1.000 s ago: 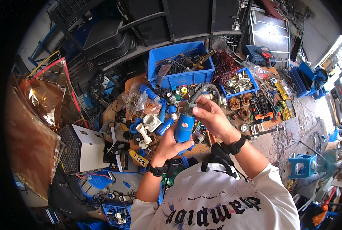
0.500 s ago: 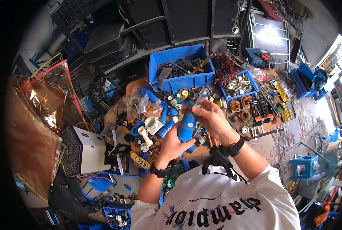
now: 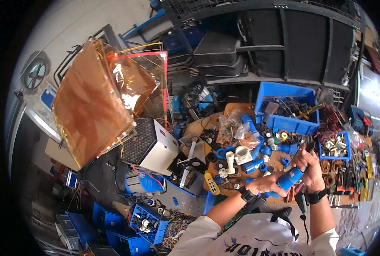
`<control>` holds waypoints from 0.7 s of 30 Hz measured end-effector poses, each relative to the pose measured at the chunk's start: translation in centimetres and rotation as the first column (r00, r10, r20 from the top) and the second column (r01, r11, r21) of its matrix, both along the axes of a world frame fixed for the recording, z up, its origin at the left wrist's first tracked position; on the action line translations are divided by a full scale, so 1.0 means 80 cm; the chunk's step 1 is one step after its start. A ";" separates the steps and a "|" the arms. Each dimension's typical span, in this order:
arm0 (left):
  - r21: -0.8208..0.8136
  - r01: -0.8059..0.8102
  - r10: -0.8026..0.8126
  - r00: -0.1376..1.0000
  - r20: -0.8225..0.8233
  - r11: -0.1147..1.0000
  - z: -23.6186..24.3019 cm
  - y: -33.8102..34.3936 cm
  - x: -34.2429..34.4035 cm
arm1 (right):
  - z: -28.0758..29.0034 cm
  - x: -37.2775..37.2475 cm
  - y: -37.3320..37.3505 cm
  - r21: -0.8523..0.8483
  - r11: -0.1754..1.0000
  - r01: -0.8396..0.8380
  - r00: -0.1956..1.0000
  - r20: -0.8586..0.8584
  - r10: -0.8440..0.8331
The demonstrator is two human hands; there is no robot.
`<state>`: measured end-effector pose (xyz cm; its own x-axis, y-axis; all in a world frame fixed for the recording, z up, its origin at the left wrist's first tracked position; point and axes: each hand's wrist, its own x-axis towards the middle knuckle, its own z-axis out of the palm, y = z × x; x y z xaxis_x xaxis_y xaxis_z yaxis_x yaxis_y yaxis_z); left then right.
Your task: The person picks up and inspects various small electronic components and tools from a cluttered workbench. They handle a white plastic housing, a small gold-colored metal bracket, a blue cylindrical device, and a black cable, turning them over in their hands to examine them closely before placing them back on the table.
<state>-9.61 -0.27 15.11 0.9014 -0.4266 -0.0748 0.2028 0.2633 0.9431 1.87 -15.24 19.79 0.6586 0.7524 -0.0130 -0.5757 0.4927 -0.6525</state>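
Observation:
A blue cylindrical thing (image 3: 289, 179), much like an industrial plug, is held tilted above the near side of the cluttered bench (image 3: 197, 127). My left hand (image 3: 266, 184) wraps round its lower blue part. Fingers of my right hand (image 3: 309, 167) close about its upper end, and a dark piece sticks out beyond them. The fingers hide much of that end. To the left of my hands lie a white pipe fitting (image 3: 242, 154), a white stepped tube (image 3: 230, 162) and several blue plastic parts. A yellow power strip (image 3: 211, 183) rests at the bench's near left.
A large blue bin (image 3: 289, 121) of tools stands at the back, with a smaller blue tray (image 3: 348, 147) of metal parts to its right. Hand tools (image 3: 342, 179) crowd the right side. At left stand a white box (image 3: 162, 147) and a framed amber sheet (image 3: 94, 111).
The view has swung left, so the bench and my hands sit further right in the picture. Both hands still hold the blue cylindrical thing, now tilted more to the right.

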 end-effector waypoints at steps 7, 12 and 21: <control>0.194 -0.345 0.305 0.929 0.210 0.918 -0.012 -0.001 0.000 | 0.008 -0.004 0.022 -0.135 0.971 0.197 0.980 -0.008 -0.200; 0.443 -0.557 0.378 0.819 0.432 0.702 -0.002 -0.006 0.001 | 0.029 -0.004 0.025 -0.257 0.911 0.322 0.947 0.107 -0.304; 0.315 -0.879 0.392 0.448 0.803 0.359 0.026 -0.021 -0.003 | 0.055 -0.009 0.013 -0.016 0.963 0.267 0.963 0.033 -0.267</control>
